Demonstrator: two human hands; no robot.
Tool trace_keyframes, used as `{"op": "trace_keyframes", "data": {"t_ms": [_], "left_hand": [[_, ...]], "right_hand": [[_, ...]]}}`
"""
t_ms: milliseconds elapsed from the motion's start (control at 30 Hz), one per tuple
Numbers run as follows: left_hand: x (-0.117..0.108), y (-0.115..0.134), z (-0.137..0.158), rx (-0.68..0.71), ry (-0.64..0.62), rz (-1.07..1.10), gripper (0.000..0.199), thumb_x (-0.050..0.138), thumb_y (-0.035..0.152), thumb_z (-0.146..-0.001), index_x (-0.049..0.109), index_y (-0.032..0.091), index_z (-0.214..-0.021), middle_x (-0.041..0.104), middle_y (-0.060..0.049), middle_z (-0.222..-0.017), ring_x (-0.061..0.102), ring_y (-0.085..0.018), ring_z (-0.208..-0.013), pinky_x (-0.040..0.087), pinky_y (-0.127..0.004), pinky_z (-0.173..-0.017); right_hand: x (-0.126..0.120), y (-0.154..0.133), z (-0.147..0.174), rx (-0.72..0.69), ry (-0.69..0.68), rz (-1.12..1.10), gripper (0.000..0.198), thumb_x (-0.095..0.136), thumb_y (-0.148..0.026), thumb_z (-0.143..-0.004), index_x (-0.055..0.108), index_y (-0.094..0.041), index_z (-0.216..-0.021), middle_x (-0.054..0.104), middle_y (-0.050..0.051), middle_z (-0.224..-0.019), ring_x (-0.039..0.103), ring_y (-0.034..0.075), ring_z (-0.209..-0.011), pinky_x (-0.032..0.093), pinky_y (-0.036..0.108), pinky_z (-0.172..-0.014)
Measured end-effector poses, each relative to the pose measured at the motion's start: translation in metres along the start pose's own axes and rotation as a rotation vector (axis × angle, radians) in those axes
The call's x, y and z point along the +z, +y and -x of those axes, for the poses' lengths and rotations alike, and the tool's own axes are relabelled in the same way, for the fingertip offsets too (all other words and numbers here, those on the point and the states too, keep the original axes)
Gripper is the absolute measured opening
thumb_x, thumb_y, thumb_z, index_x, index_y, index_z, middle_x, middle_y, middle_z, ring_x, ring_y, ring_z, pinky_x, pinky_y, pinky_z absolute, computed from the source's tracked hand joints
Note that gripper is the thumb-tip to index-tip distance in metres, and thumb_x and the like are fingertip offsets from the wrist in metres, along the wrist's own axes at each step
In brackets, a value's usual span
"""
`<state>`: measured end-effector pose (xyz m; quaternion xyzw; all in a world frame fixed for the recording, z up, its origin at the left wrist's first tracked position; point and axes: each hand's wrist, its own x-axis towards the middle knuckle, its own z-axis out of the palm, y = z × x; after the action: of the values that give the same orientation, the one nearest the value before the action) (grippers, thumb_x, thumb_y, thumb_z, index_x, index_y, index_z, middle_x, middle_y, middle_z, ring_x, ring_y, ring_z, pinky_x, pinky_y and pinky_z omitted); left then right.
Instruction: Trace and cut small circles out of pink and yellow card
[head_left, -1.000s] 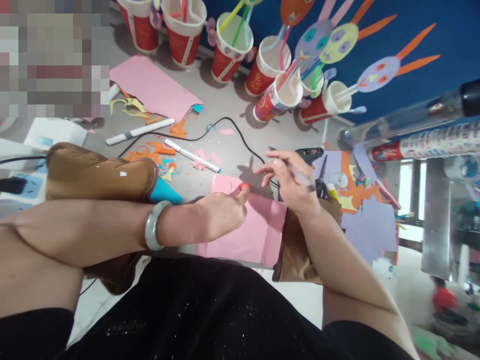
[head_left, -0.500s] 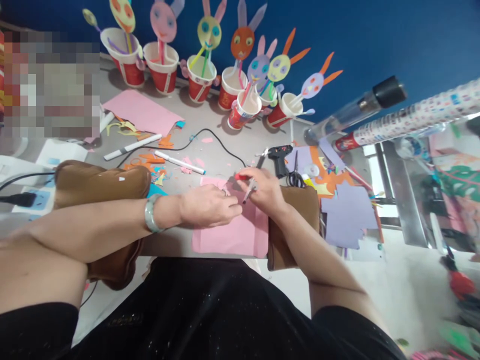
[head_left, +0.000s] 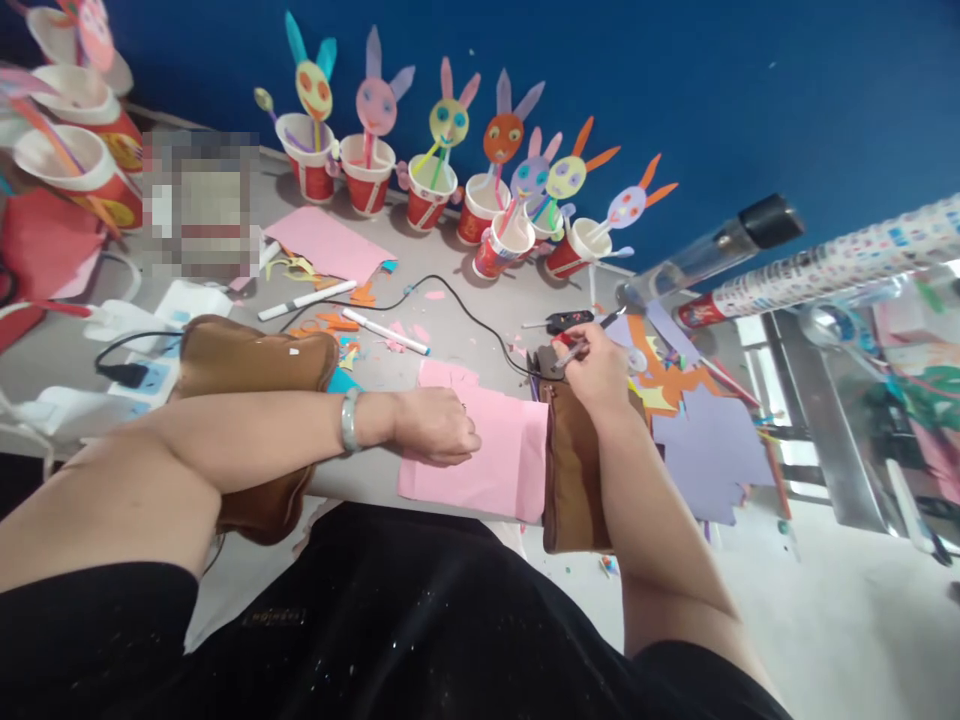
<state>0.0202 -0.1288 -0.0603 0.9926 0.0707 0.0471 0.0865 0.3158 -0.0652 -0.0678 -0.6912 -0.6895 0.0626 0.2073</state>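
Note:
My left hand (head_left: 435, 425) rests closed on a sheet of pink paper (head_left: 495, 450). Whatever its curled fingers may hold is hidden. My right hand (head_left: 596, 370) is beyond the right brown cushion (head_left: 574, 480), its fingers closed on a slim greyish pen-like stick (head_left: 573, 354). Something red shows beside these fingers. Just behind the hand lies a black glue gun (head_left: 568, 321), its handle covered. A dark scissor blade (head_left: 616, 314) sticks out past the fingers. Near the paper's upper right corner lies a dark slim item (head_left: 533, 372), too unclear to name.
Red paper cups (head_left: 431, 205) with rabbit-faced spoons line the blue wall. White markers (head_left: 307, 298), coloured scraps and a black cord (head_left: 480, 310) lie mid-table. A second brown cushion (head_left: 259, 355) and power strips (head_left: 161, 350) are left. Purple paper (head_left: 709, 450) and a clear tube (head_left: 705, 255) are right.
My right hand has moved away from my left, rightward toward the glue gun, still holding the stick. My left hand stays on the pink paper. The view has turned left, showing more cups there.

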Motion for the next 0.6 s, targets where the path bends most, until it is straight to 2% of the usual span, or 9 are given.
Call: {"op": "trace_keyframes", "data": {"t_ms": [100, 200, 300, 367, 467, 533, 600], "left_hand": [[0.005, -0.002, -0.001, -0.008, 0.044, -0.017, 0.028, 0.060, 0.029, -0.099, 0.070, 0.020, -0.075, 0.075, -0.003, -0.071, 0.068, -0.017, -0.062, 0.030, -0.035, -0.052], [0.008, -0.006, -0.001, 0.003, 0.108, -0.040, 0.032, 0.057, 0.032, -0.101, 0.070, 0.020, -0.075, 0.074, -0.002, -0.070, 0.067, -0.016, -0.060, 0.032, -0.034, -0.052], [0.006, -0.007, -0.001, 0.024, 0.185, -0.045, 0.037, 0.052, 0.035, -0.104, 0.069, 0.020, -0.075, 0.073, -0.002, -0.068, 0.064, -0.015, -0.059, 0.035, -0.033, -0.053], [0.000, 0.002, -0.001, 0.062, 0.243, -0.011, 0.042, 0.049, 0.039, -0.106, 0.069, 0.020, -0.074, 0.070, -0.002, -0.066, 0.061, -0.014, -0.057, 0.038, -0.032, -0.054], [-0.023, 0.032, -0.001, 0.216, 0.342, 0.144, 0.047, 0.047, 0.044, -0.106, 0.065, 0.023, -0.069, 0.062, 0.002, -0.059, 0.053, -0.012, -0.051, 0.036, -0.033, -0.050], [-0.050, 0.055, 0.002, 0.312, 0.456, 0.245, 0.051, 0.045, 0.046, -0.105, 0.059, 0.024, -0.061, 0.055, 0.003, -0.057, 0.043, -0.011, -0.046, 0.036, -0.033, -0.048], [-0.082, 0.072, 0.008, 0.282, 0.584, 0.253, 0.039, 0.048, 0.034, -0.102, 0.063, 0.024, -0.067, 0.054, 0.004, -0.059, 0.041, -0.012, -0.046, 0.039, -0.034, -0.049]], "right_hand": [[0.000, 0.001, 0.001, -0.021, 0.041, 0.025, 0.017, 0.070, -0.037, -0.087, 0.068, -0.024, -0.097, 0.078, 0.010, -0.093, 0.071, 0.027, -0.079, 0.053, 0.040, -0.078], [-0.006, -0.003, 0.009, -0.104, 0.119, 0.060, 0.019, 0.067, -0.040, -0.090, 0.069, -0.022, -0.097, 0.079, 0.012, -0.093, 0.071, 0.027, -0.080, 0.052, 0.039, -0.076], [-0.015, -0.010, 0.029, -0.233, 0.178, 0.092, 0.019, 0.063, -0.037, -0.094, 0.071, -0.021, -0.096, 0.078, 0.010, -0.086, 0.071, 0.026, -0.076, 0.051, 0.037, -0.075], [-0.019, -0.017, 0.049, -0.329, 0.203, 0.112, 0.018, 0.062, -0.035, -0.096, 0.072, -0.021, -0.093, 0.078, 0.009, -0.082, 0.071, 0.024, -0.073, 0.052, 0.034, -0.072], [-0.022, -0.026, 0.083, -0.459, 0.198, 0.105, 0.016, 0.064, -0.030, -0.098, 0.075, -0.020, -0.092, 0.077, 0.006, -0.075, 0.069, 0.020, -0.067, 0.052, 0.031, -0.068], [-0.021, -0.029, 0.103, -0.511, 0.217, 0.098, 0.015, 0.067, -0.029, -0.098, 0.076, -0.020, -0.091, 0.074, 0.004, -0.069, 0.066, 0.018, -0.062, 0.051, 0.029, -0.065], [-0.019, -0.030, 0.119, -0.537, 0.222, 0.106, 0.014, 0.068, -0.028, -0.098, 0.075, -0.020, -0.088, 0.071, 0.003, -0.065, 0.064, 0.017, -0.059, 0.050, 0.028, -0.062]]}}
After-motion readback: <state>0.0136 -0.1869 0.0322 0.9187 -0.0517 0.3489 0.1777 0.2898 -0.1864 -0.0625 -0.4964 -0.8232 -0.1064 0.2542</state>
